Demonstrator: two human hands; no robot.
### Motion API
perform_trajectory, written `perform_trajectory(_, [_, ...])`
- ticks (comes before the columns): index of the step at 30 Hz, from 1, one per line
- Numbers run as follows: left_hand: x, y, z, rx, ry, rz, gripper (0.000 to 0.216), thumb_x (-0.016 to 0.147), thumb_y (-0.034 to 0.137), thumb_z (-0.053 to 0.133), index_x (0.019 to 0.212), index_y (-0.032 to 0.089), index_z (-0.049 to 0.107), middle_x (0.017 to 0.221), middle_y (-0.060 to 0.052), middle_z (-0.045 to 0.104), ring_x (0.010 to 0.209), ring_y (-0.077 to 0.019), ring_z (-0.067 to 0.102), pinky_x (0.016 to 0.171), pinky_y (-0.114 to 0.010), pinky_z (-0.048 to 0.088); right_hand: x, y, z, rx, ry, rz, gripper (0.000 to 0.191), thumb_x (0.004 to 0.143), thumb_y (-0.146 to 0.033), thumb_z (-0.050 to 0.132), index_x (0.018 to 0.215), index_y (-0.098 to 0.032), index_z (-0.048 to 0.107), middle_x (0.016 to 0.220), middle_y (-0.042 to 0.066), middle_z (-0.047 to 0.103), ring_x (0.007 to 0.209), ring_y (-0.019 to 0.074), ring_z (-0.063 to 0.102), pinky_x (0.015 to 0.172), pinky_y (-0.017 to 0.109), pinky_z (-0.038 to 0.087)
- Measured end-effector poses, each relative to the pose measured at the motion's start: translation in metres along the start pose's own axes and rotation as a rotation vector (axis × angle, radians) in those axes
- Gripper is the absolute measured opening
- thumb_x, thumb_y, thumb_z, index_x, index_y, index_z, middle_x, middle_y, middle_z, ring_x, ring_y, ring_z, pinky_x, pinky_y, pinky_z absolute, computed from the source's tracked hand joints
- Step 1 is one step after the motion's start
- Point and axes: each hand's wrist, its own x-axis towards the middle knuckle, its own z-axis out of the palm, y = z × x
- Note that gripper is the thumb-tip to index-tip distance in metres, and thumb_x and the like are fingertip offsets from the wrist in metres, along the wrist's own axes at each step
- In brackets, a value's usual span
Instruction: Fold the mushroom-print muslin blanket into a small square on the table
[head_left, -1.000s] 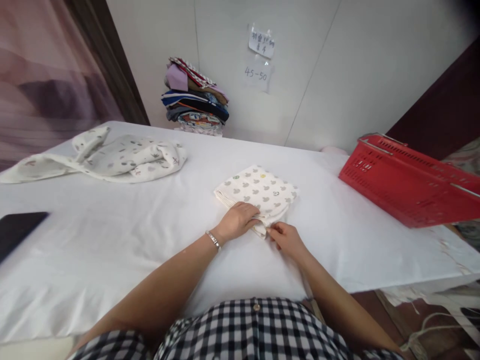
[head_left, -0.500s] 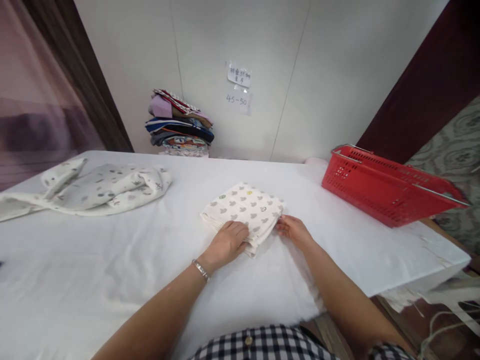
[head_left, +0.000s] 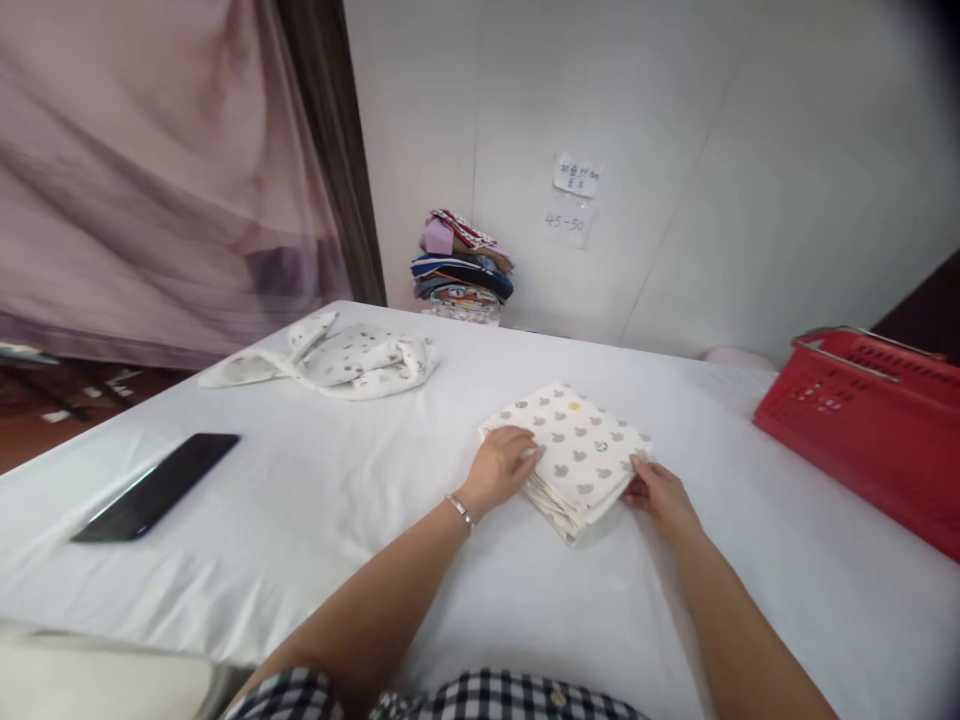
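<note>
A folded white cloth [head_left: 574, 440] with grey printed shapes and a few coloured ones lies flat on the table, its layered edges showing at the front. My left hand [head_left: 501, 468], with a bracelet at the wrist, rests on the cloth's left side, fingers bent loosely over it and thumb a little apart. At the right corner, my right hand [head_left: 661, 495] pinches the cloth's edge between thumb and fingers; some of those fingertips are hidden beneath it.
A crumpled white printed cloth [head_left: 360, 360] lies at the back left. Nearer is a black phone-like slab [head_left: 161, 488]. A red basket [head_left: 862, 430] stands at the right. Folded fabrics [head_left: 461, 270] are stacked by the wall. White fabric covers the table [head_left: 322, 500].
The view has turned left, bringing the black slab into sight. My left hand has shifted from the cloth's front edge to its left side. My right hand stays at the right corner.
</note>
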Motion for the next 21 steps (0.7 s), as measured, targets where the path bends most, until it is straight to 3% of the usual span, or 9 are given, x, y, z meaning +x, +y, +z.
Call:
perform_trajectory(2, [0.001, -0.015, -0.002, 0.062, 0.128, -0.172, 0.02, 0.084, 0.028, 0.053, 0.1, 0.019, 0.06, 0.115, -0.01, 0.058, 0.11, -0.0241, 0.05, 0.093, -0.045, 0.041, -0.006, -0.003, 0.0, -0.068, -0.005, 0.021, 0.034, 0.067, -0.043, 0.073, 0.079, -0.019, 0.054, 0.062, 0.0, 0.062, 0.051, 0.0144, 0.06, 0.043, 0.024, 0.05])
perform_trajectory(4, [0.001, -0.027, -0.004, 0.059, 0.171, -0.365, 0.03, 0.081, 0.029, 0.056, 0.109, 0.017, 0.057, 0.126, -0.013, 0.051, 0.119, -0.0269, 0.043, 0.098, -0.048, 0.037, -0.014, -0.009, 0.002, -0.162, -0.009, 0.052, 0.037, 0.067, -0.047, 0.071, 0.084, -0.019, 0.054, 0.064, 0.002, 0.063, 0.054, 0.0169, 0.063, 0.042, 0.025, 0.05])
perform_trajectory(8, [0.002, -0.038, -0.008, -0.18, 0.099, -0.781, 0.05, 0.08, 0.039, 0.057, 0.124, 0.016, 0.048, 0.129, -0.012, 0.05, 0.12, -0.0242, 0.044, 0.103, -0.037, 0.033, -0.029, -0.019, 0.007, -0.318, 0.01, 0.048, 0.046, 0.069, -0.051, 0.068, 0.098, -0.019, 0.054, 0.063, 0.003, 0.063, 0.055, 0.0196, 0.064, 0.045, 0.029, 0.053])
perform_trajectory(10, [0.005, -0.039, -0.009, -0.315, 0.077, -0.921, 0.054, 0.079, 0.042, 0.058, 0.125, 0.016, 0.047, 0.129, -0.011, 0.051, 0.118, -0.0236, 0.046, 0.102, -0.033, 0.032, -0.033, -0.021, 0.01, -0.318, -0.018, 0.025, 0.049, 0.069, -0.051, 0.068, 0.104, -0.021, 0.053, 0.066, 0.002, 0.064, 0.056, 0.0195, 0.064, 0.048, 0.031, 0.054])
perform_trajectory(16, [0.016, -0.036, -0.014, -0.528, 0.057, -1.04, 0.058, 0.078, 0.038, 0.057, 0.129, 0.014, 0.043, 0.128, -0.013, 0.051, 0.112, -0.0225, 0.051, 0.09, -0.028, 0.042, -0.026, -0.013, 0.016, -0.11, -0.059, -0.025, 0.058, 0.065, -0.036, 0.073, 0.117, -0.026, 0.049, 0.085, 0.002, 0.068, 0.067, 0.02, 0.065, 0.059, 0.034, 0.056])
perform_trajectory(19, [0.018, -0.023, -0.018, -0.632, -0.001, -1.056, 0.062, 0.075, 0.035, 0.059, 0.131, 0.015, 0.04, 0.121, -0.013, 0.055, 0.102, -0.0209, 0.057, 0.078, -0.025, 0.048, -0.009, -0.014, 0.009, -0.021, 0.058, -0.091, 0.076, 0.061, -0.027, 0.072, 0.13, -0.025, 0.039, 0.091, 0.003, 0.068, 0.07, 0.0191, 0.066, 0.06, 0.03, 0.055])
perform_trajectory(21, [0.017, -0.012, -0.021, -0.721, -0.119, -1.061, 0.069, 0.071, 0.036, 0.064, 0.132, 0.018, 0.038, 0.115, -0.011, 0.058, 0.096, -0.0208, 0.059, 0.072, -0.026, 0.05, 0.002, -0.016, 0.0, -0.04, 0.157, -0.13, 0.087, 0.06, -0.026, 0.072, 0.137, -0.023, 0.031, 0.09, 0.004, 0.068, 0.07, 0.0184, 0.065, 0.062, 0.028, 0.054])
